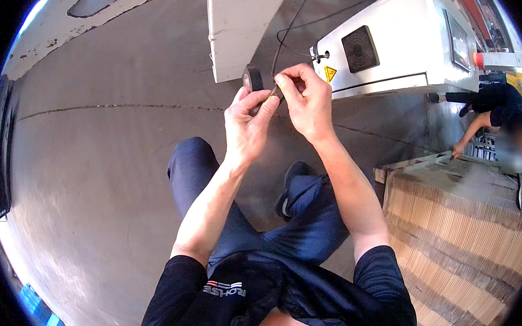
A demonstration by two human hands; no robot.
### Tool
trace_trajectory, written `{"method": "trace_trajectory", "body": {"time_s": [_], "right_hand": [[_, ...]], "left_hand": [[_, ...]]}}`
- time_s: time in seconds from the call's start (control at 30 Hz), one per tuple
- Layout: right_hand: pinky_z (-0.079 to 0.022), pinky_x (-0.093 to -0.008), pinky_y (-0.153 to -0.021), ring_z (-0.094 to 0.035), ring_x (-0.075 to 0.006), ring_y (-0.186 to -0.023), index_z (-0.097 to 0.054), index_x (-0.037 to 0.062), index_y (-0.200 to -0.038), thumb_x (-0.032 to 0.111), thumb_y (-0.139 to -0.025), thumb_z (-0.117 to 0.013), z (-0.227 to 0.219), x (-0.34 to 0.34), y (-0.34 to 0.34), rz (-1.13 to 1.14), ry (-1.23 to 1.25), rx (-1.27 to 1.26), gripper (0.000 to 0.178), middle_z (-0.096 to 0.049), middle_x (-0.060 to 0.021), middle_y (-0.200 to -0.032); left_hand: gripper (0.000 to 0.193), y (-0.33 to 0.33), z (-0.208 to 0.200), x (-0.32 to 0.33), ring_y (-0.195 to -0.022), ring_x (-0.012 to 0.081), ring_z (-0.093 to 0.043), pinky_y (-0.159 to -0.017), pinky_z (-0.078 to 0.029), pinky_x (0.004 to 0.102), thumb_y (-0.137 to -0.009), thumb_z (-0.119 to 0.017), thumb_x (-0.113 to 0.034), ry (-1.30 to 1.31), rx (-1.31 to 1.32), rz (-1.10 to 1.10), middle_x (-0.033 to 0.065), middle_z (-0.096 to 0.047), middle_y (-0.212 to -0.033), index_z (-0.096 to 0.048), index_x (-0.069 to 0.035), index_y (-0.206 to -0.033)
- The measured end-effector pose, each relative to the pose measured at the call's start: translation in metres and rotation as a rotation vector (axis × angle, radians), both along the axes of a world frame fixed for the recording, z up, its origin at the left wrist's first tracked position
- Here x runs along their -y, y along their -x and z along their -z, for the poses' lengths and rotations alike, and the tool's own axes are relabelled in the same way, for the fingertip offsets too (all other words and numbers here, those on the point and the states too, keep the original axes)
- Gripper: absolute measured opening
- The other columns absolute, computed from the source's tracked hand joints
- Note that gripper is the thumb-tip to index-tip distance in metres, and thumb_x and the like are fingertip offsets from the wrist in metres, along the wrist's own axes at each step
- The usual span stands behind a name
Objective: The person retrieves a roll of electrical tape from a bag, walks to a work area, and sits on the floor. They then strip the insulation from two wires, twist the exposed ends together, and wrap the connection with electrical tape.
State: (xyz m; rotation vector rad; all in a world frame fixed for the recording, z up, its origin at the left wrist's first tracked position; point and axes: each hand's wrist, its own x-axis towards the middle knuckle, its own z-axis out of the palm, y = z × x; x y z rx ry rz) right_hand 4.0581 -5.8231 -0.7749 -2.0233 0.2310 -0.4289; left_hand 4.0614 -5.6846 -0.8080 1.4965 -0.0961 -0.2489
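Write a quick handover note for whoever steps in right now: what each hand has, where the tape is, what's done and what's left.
Left hand: holds the black tape roll at chest height.
Right hand: fingertips pinch the pulled-out tape end just beside the roll.
Nearby: white machine cabinet ahead, stacked cardboard sheets to the right, another person bending over them.
Done: a short tape end is peeled free.
Left: nothing shows tape applied anywhere yet.

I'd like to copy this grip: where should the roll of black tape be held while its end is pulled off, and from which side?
Probably by its round rim. The roll of black tape stands on edge, open centre showing, so the left hand comes from below with thumb and fingers across it. The right hand pinches the loose end beside it.
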Motion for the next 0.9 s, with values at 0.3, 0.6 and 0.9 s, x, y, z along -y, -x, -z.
{"method": "trace_trajectory", "body": {"time_s": [0.3, 0.6, 0.9], "right_hand": [[-0.049, -0.026, -0.058, -0.065, -0.0097, -0.062, -0.068, 0.001, -0.088, 0.024, -0.098, -0.069, -0.001, 0.028, -0.006, 0.082, -0.089, -0.172, 0.026, -0.068, -0.0032, -0.069], [-0.053, -0.0293, -0.073, -0.07, -0.013, -0.087, -0.071, 0.0014, -0.109, 0.019, -0.101, -0.061, 0.007, 0.035, 0.01, -0.221, -0.072, -0.274, 0.022, -0.074, -0.0081, -0.095], [-0.056, -0.0252, -0.072, -0.068, -0.0113, -0.081, -0.07, -0.0061, -0.109, 0.01, -0.097, -0.067, -0.005, 0.015, 0.017, -0.177, -0.599, -0.225, 0.02, -0.072, -0.0079, -0.094]], "left_hand": [[0.015, 0.031, 0.013, -0.004, -0.057, 0.0063, -0.055, -0.054, -0.037, 0.02, -0.099, -0.064, -0.009, 0.335, -0.311, 0.034, -0.0022, -0.058, -0.073, -0.068, 0.002, -0.109], [0.032, 0.001, 0.021, -0.02, -0.086, 0.0185, -0.067, -0.078, -0.053, 0.0271, -0.098, -0.057, -0.003, 0.61, -0.274, 0.105, 0.0103, -0.061, -0.121, -0.062, 0.004, -0.129], [0.034, -0.01, 0.002, 0.0, -0.096, 0.0172, -0.068, -0.083, -0.058, 0.0295, -0.097, -0.062, 0.001, 0.359, -0.044, 0.146, 0.0064, -0.055, -0.113, -0.061, 0.005, -0.131]]}}
